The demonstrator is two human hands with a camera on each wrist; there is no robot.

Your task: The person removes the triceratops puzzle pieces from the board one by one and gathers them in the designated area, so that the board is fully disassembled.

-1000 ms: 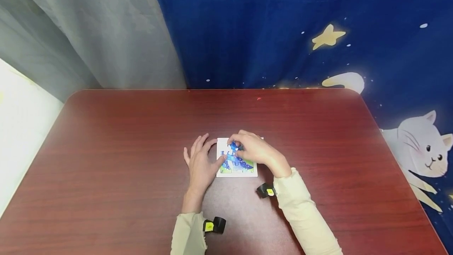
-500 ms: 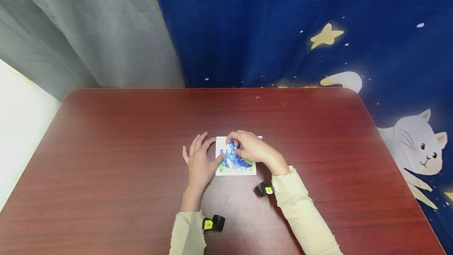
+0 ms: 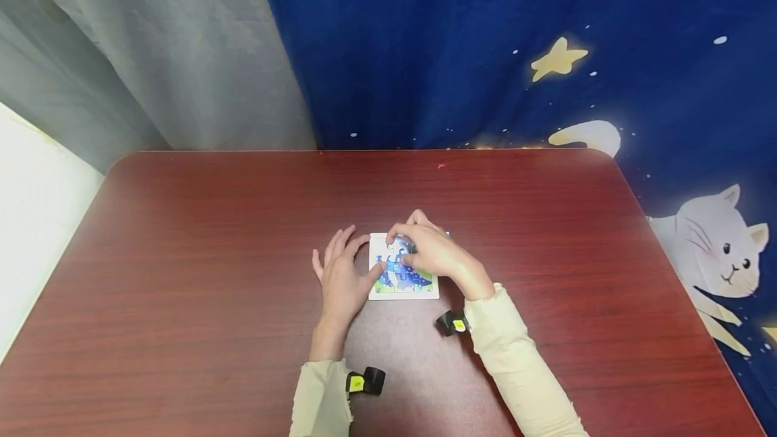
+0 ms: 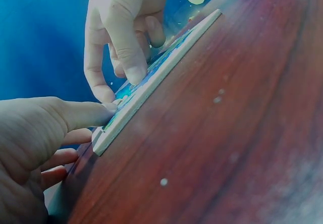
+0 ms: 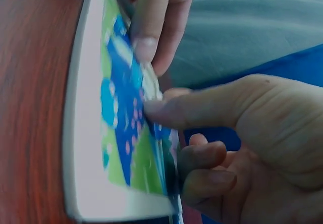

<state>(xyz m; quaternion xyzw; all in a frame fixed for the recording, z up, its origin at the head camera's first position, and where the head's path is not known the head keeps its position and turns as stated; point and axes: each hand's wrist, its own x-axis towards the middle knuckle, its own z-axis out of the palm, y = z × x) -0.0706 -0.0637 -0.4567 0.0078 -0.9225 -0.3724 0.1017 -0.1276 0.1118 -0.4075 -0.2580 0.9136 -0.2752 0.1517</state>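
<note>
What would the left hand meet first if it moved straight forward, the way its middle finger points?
For the left hand, the way over the tabletop looks free to the far edge; then probably the blue curtain, though depth there is unclear.

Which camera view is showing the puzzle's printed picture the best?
The right wrist view: the puzzle looks largest there, its blue and green print clear, though slanted. The head view shows it small, partly behind the right hand; the left wrist view, nearly edge-on.
</note>
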